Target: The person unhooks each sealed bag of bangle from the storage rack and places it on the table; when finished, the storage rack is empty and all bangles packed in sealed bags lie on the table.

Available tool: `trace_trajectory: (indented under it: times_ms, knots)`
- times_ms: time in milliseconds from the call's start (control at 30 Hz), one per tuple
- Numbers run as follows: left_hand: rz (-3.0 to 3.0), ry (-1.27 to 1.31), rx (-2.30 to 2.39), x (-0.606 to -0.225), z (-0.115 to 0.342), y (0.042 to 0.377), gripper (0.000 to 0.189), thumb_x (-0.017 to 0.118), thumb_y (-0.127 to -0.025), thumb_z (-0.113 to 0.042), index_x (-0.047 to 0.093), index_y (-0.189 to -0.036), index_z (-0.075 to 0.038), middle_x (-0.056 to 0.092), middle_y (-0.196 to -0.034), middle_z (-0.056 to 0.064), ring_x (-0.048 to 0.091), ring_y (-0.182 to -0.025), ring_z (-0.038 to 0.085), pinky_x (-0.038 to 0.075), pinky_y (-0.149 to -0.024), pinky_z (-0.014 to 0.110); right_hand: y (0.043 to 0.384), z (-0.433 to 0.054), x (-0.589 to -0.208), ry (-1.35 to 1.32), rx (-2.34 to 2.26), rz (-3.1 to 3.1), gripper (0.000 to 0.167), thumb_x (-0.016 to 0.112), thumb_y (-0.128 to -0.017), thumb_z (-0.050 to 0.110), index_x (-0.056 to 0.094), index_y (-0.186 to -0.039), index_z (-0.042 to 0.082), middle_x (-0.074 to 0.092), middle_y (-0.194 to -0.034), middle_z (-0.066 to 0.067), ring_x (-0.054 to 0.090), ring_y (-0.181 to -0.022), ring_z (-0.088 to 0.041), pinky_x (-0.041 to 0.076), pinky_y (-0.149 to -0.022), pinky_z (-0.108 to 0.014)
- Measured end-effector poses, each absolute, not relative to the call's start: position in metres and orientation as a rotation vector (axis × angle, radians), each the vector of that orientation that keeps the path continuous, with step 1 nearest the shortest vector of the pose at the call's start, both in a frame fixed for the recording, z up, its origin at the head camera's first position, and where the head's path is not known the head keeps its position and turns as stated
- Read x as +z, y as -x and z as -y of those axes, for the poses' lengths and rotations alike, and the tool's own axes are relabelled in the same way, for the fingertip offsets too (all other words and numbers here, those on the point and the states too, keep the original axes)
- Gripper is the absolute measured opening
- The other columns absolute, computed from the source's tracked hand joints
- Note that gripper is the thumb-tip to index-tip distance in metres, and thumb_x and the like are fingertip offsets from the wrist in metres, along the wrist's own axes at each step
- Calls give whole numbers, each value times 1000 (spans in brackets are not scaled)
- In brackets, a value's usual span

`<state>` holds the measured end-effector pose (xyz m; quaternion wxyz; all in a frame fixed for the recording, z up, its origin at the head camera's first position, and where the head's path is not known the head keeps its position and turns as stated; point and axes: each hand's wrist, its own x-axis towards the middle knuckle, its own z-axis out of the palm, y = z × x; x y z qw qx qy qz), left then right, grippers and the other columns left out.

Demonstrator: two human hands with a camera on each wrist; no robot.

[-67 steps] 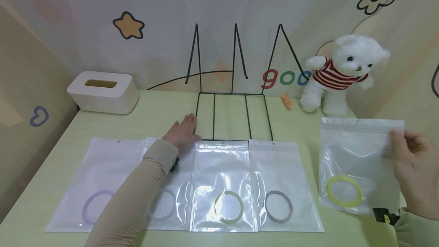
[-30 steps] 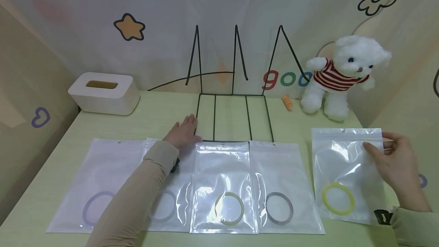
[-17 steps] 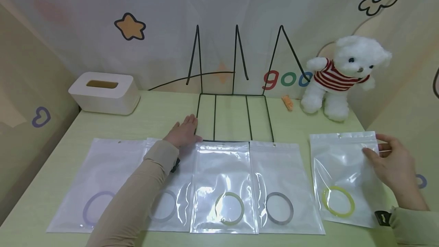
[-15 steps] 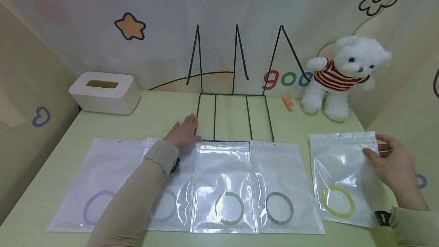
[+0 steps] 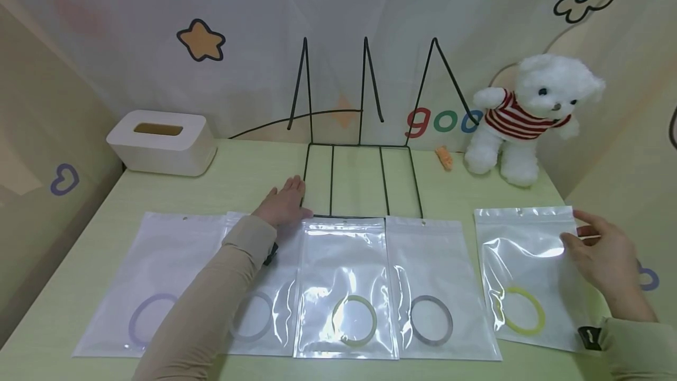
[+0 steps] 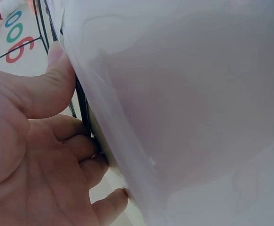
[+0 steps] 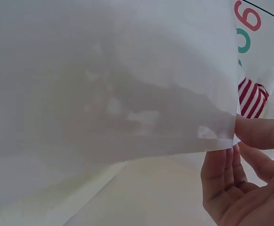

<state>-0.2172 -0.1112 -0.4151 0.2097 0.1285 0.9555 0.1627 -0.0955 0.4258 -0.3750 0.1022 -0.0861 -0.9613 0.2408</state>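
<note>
My right hand pinches the right edge of a clear-fronted zip bag between thumb and fingers. Inside lies a yellow ring. In the right wrist view the white back of the bag fills much of the picture, its edge between the thumb and fingers of the right hand. My left hand rests with loose fingers at the left side of a black wire rack. The left wrist view shows the left hand palm up close, beside a bag's pale surface.
Several more zip bags, each with a ring, lie in a row, among them the grey-ring bag and the leftmost bag. Behind stand a white tissue box, a small orange object and a white teddy bear.
My right hand has brought the yellow-ring bag left and down, beside the grey-ring bag, its top edge now lower. My left hand stays by the rack.
</note>
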Motion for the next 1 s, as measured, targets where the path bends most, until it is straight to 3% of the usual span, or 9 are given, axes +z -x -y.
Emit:
trace_trajectory:
  times_ms: [267, 367, 433, 500, 600, 667, 767, 1000]
  knots:
    - [-2653, -340, 474, -417, 110, 218, 83, 58, -98, -35, 9, -154, 0, -3, -161, 15, -4, -148, 27, 3, -117, 51, 95, -427, -380, 186, 731, 2835, 56, 65, -92, 18, 47, -137, -10, 60, -106, -31, 34, -70, 23, 42, -51, -12]
    - [-2652, -341, 482, -417, 111, 218, 82, 57, -98, -35, 9, -154, 1, -3, -161, 15, -5, -148, 27, 2, -117, 51, 96, -426, -383, 200, 758, 2853, 61, 66, -92, 23, 44, -138, -12, 58, -108, -32, 37, -71, 20, 43, -52, -12]
    - [-2650, -341, 488, -417, 111, 217, 82, 57, -98, -34, 9, -154, 0, -3, -161, 16, -5, -148, 27, 2, -117, 52, 96, -424, -385, 178, 758, 2895, 67, 66, -93, 27, 40, -139, -13, 55, -110, -33, 51, -76, 6, 44, -56, -16]
    - [-2649, -343, 486, -417, 111, 217, 82, 57, -98, -34, 8, -154, 1, -3, -161, 16, -5, -148, 28, 2, -117, 52, 97, -421, -389, 124, 732, 2971, 74, 68, -92, 33, 37, -140, -14, 50, -114, -37, 59, -85, -19, 49, -64, -28]
    - [-2651, -346, 477, -416, 112, 217, 82, 57, -98, -35, 8, -154, 1, -3, -161, 16, -5, -148, 28, 2, -117, 52, 96, -415, -394, 13, 662, 3118, 87, 71, -88, 42, 32, -140, -17, 39, -120, -44, 45, -103, -55, 46, -75, -53]
    - [-2652, -348, 470, -416, 112, 216, 82, 57, -98, -35, 8, -154, 1, -3, -161, 16, -4, -148, 28, 3, -117, 52, 95, -411, -398, -50, 633, 3194, 93, 73, -85, 45, 32, -139, -18, 32, -123, -49, 36, -109, -63, 39, -80, -66]
    - [-2649, -345, 472, -415, 112, 216, 83, 57, -98, -36, 8, -154, 1, -3, -161, 16, -4, -148, 28, 3, -117, 51, 92, -409, -402, -95, 612, 3245, 95, 75, -82, 46, 34, -137, -19, 29, -127, -51, 27, -111, -68, 32, -83, -71]
    - [-2647, -349, 472, -414, 111, 215, 82, 56, -98, -36, 8, -154, 1, -3, -161, 16, -4, -148, 28, 2, -117, 51, 88, -411, -404, -150, 573, 3259, 90, 77, -80, 43, 39, -134, -19, 41, -119, -46, 36, -104, -64, 36, -80, -67]
